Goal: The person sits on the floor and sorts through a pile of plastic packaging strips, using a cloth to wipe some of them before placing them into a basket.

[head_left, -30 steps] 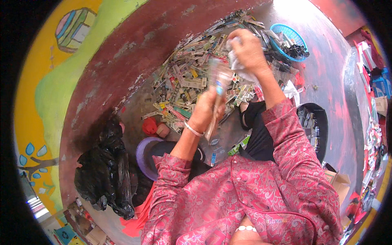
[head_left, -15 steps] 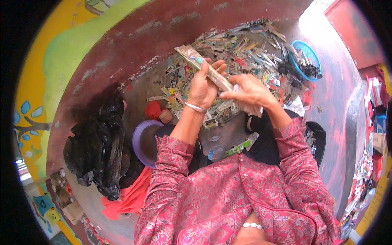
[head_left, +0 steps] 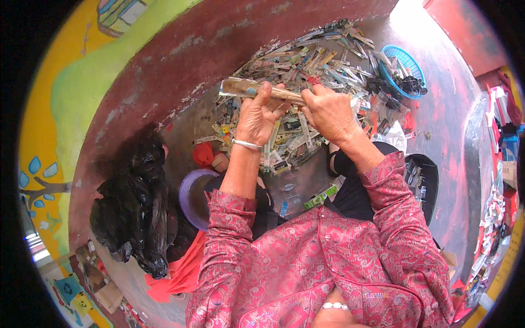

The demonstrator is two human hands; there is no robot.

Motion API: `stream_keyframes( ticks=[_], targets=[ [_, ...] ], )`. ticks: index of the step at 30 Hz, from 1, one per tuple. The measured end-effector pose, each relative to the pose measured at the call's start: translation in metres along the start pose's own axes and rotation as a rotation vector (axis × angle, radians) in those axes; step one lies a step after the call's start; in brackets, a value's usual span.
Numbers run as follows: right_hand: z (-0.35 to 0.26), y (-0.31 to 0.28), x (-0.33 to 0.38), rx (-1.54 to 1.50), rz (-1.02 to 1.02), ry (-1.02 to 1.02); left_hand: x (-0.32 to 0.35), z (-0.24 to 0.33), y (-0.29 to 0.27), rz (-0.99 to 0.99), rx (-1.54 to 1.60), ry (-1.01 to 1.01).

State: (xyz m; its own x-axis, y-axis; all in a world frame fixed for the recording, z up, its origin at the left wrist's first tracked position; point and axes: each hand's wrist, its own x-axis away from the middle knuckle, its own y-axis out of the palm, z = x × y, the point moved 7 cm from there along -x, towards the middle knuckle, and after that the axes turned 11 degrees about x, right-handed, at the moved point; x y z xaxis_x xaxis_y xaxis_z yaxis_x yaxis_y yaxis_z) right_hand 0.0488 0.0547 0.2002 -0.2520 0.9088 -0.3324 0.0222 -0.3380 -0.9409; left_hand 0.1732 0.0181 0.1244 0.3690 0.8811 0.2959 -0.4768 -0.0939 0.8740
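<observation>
I hold a long, flattened, dirty plastic wrapper (head_left: 240, 88) stretched level between both hands. My left hand (head_left: 257, 116), with a white bangle at the wrist, grips its middle from below. My right hand (head_left: 328, 112) pinches its right end. Below them a heap of several flattened wrappers and strips (head_left: 306, 71) covers the grey floor in front of me. My sleeves are pink patterned cloth.
A blue plastic basket (head_left: 406, 59) with dark scraps sits at the far right of the heap. A black plastic bag (head_left: 136, 208) lies to my left beside a purple bowl (head_left: 188, 197). A black tray (head_left: 429, 175) is at my right. A red-brown wall curves behind.
My hands came down from a raised spread position and now hold the wrapper level in front of me. The wrapper turned from tilted to nearly level.
</observation>
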Motion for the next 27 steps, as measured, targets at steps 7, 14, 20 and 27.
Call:
stream_keyframes(
  ticks=[7,14,20,27],
  targets=[
    [0.032,0.009,-0.004,-0.574,-0.170,0.252,-0.005,0.004,-0.011,0.094,-0.019,0.099],
    [0.021,0.053,0.002,-1.506,-0.449,0.492,-0.001,0.006,0.009,0.024,-0.041,0.190],
    [0.033,0.041,-0.005,-1.278,-0.217,0.411,0.005,-0.001,0.022,-0.164,0.237,0.013],
    [0.047,0.007,-0.014,-0.932,0.012,0.386,0.000,0.004,-0.001,0.062,0.123,0.112]
  ],
)
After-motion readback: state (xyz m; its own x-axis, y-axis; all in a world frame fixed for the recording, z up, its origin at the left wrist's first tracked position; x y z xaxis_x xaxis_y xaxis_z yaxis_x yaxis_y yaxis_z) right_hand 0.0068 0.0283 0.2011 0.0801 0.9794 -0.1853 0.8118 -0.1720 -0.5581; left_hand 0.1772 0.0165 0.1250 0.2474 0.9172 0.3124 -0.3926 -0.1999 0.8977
